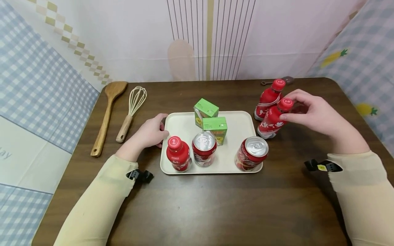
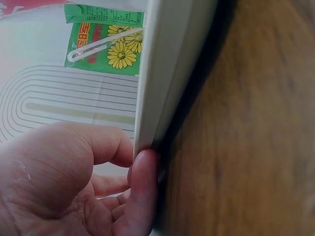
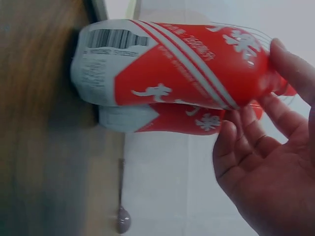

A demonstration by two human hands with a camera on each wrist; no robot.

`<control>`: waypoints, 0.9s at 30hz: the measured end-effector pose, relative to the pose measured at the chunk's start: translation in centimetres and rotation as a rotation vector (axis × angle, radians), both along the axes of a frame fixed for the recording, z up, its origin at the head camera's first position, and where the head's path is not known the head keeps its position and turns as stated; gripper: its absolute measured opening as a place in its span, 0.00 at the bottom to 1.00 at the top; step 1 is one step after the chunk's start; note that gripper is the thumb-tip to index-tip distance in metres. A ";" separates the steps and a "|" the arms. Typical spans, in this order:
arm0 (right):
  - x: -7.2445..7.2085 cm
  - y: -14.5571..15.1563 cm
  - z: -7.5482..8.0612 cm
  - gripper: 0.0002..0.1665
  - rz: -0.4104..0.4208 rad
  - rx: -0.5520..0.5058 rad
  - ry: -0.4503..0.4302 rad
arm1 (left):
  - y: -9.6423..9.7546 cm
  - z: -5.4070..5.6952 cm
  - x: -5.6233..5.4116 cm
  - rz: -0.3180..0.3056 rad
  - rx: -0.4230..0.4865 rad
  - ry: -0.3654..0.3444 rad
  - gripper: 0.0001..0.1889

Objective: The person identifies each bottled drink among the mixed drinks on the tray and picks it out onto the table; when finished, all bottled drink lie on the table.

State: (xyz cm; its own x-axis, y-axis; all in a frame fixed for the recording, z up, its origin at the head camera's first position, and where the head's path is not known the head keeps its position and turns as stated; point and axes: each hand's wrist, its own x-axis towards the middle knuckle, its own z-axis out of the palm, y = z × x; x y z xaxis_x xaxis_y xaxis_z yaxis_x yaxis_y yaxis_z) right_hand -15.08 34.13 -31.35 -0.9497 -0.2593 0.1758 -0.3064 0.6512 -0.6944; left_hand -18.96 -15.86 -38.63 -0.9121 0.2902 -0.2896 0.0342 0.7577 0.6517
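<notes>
My left hand (image 1: 153, 131) pinches the left edge of a cream tray (image 1: 240, 119); the left wrist view shows a thumb and finger (image 2: 145, 182) at the rim. On the tray stand a red bottle (image 1: 178, 157), two red soda cans (image 1: 204, 150) (image 1: 250, 155), and two green drink cartons (image 1: 206, 107) (image 1: 217, 128) with straws. Right of the tray, my right hand (image 1: 317, 112) holds a red bottle (image 1: 272, 119) by its neck, between thumb and fingers. A second such bottle (image 1: 267, 99) stands just behind it, partly covered by the first in the right wrist view.
A wooden spatula (image 1: 106, 116) and a whisk (image 1: 130, 112) lie at the left of the dark wooden table (image 1: 197, 208). Near the back edge lies a small dark spoon (image 1: 287, 80), behind the bottles. Curtain-like cloth (image 1: 123, 41) hangs around the back and sides.
</notes>
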 end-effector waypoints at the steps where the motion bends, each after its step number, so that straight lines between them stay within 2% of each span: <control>1: 0.2 0.1 0.3 0.27 0.004 0.007 0.006 | 0.1 0.0 0.0 -0.001 0.001 0.004 0.36; 3: 0.6 0.0 1.0 0.28 0.001 0.006 0.038 | 0.2 0.0 0.0 -0.003 0.002 0.006 0.37; 6: 1.6 -0.6 2.2 0.27 -0.028 -0.029 0.150 | 0.4 0.0 0.0 -0.003 -0.006 -0.007 0.37; 8: 2.6 -1.3 3.3 0.23 -0.051 -0.090 0.214 | 0.4 0.0 -0.1 -0.004 -0.012 -0.012 0.37; 10: 3.5 -2.2 4.2 0.20 -0.037 -0.199 0.263 | 0.5 0.1 -0.3 -0.006 -0.015 -0.006 0.37; 12: 4.5 -3.2 5.1 0.17 0.012 -0.316 0.269 | 0.6 0.2 -0.6 -0.007 -0.017 0.005 0.36; 15: 5.4 -5.1 5.9 0.16 0.141 -0.491 0.262 | 0.7 0.2 -0.9 -0.005 -0.017 0.010 0.36; 18: 5.9 -7.4 6.3 0.16 0.243 -0.541 0.259 | 0.6 0.0 -0.9 -0.006 -0.018 -0.001 0.37; 20: 6.1 -9.1 6.5 0.17 0.296 -0.517 0.273 | 0.5 -0.1 -0.8 -0.001 -0.019 -0.006 0.37; 24: 6.2 -11.9 7.0 0.20 0.351 -0.349 0.301 | 0.1 -0.1 -0.4 0.011 -0.017 -0.005 0.36; 27: 6.2 -13.7 7.7 0.21 0.359 -0.216 0.311 | -0.1 0.1 -0.3 0.012 -0.015 0.000 0.36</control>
State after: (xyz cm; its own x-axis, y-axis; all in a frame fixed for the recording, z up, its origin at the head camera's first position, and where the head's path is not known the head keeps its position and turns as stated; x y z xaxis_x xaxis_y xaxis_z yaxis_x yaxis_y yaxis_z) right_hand -8.85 20.43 -23.65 -0.7024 -0.4856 0.5205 -0.6968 0.3198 -0.6420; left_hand -19.28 -15.98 -38.51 -0.9153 0.2751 -0.2942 0.0251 0.7679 0.6400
